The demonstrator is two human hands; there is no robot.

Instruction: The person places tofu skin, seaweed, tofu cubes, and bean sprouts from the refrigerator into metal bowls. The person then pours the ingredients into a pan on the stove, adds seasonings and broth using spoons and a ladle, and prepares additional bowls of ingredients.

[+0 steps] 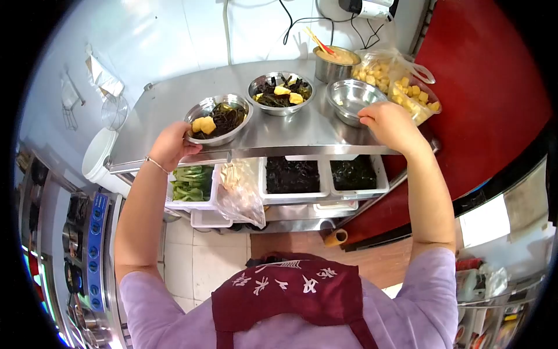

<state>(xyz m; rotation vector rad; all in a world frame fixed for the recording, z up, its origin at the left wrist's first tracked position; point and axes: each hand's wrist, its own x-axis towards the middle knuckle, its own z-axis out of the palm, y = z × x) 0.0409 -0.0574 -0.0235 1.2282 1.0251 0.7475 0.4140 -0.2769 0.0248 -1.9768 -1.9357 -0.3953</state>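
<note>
My left hand (172,145) is closed on the near-left rim of a metal bowl (225,138) that holds dark kelp-like strips (228,118) and yellow tofu-like pieces (203,124). At the right, my right hand (388,121) pinches the near rim of another metal bowl (349,100), whose shiny inside shows only a small pale bit. Between them a third metal bowl (281,109) stands apart from both hands, with dark strips and yellow pieces in it. All three bowls are on the steel counter (279,134).
Behind the right bowl stand a metal pot (332,71) of tan paste and bags of yellow cubes (415,93). Below the counter edge are white tubs of green leaves (192,185) and dark seaweed (292,174), plus a plastic bag (239,192). A red panel (488,87) borders the right side.
</note>
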